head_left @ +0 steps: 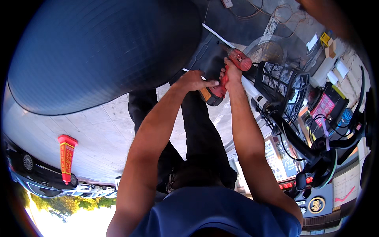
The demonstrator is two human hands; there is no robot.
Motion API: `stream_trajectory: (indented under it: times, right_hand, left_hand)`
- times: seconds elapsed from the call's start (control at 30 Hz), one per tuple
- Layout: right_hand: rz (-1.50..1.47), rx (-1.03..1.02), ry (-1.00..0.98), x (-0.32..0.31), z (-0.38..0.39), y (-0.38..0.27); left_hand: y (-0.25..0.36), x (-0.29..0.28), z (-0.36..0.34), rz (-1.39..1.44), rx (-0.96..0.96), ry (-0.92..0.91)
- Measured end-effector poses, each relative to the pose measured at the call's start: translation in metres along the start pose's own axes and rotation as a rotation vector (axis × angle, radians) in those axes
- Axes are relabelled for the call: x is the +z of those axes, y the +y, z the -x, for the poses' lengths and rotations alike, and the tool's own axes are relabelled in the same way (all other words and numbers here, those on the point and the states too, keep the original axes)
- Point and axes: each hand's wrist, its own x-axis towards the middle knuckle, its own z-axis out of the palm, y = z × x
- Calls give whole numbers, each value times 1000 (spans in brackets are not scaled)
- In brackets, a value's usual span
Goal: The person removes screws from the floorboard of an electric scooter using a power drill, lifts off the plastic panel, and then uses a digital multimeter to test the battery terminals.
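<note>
A red cordless drill (240,59) is gripped in my right hand (232,73), its fingers wrapped round the handle. The tool's head points up and left over a dark panel (215,49). At its lower end sits a black and yellow battery (210,96). My left hand (193,81) is just left of the handle, thumb stretched toward the drill and apart from the fingers. Whether the thumb touches the drill I cannot tell. The left fingertips lie close to a white strip at the panel's edge. A large, dark blue, smooth curved form (106,51) fills the upper left.
A bicycle or scooter with a black wire basket (284,87) and handlebar (294,136) stands close on my right. Boxes (329,47) and loose cables (276,15) lie beyond. A red cone (67,158) and a parked black car (37,166) are at lower left.
</note>
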Motion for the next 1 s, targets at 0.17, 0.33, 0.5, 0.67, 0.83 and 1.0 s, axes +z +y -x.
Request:
stream_trajectory:
  times: [0.17,0.33,0.5,0.67,0.83,1.0]
  right_hand:
    - [-211,-73,-9,-13,33,25]
    - [-420,-129,-67,-23,64,83]
    - [-436,-351,-115,-27,79,159]
    - [-372,-333,-76,-25,83,208]
    - [-409,-349,-60,-24,76,186]
    - [-426,-348,-6,-6,53,123]
  left_hand:
    - [19,-60,-21,-452,37,250]
    - [23,-114,-83,-1037,77,410]
    - [18,-125,-111,-1230,100,436]
    - [16,-127,-116,-1273,172,437]
    - [35,-138,-116,-1272,169,428]
    - [53,-144,-124,-1257,156,361]
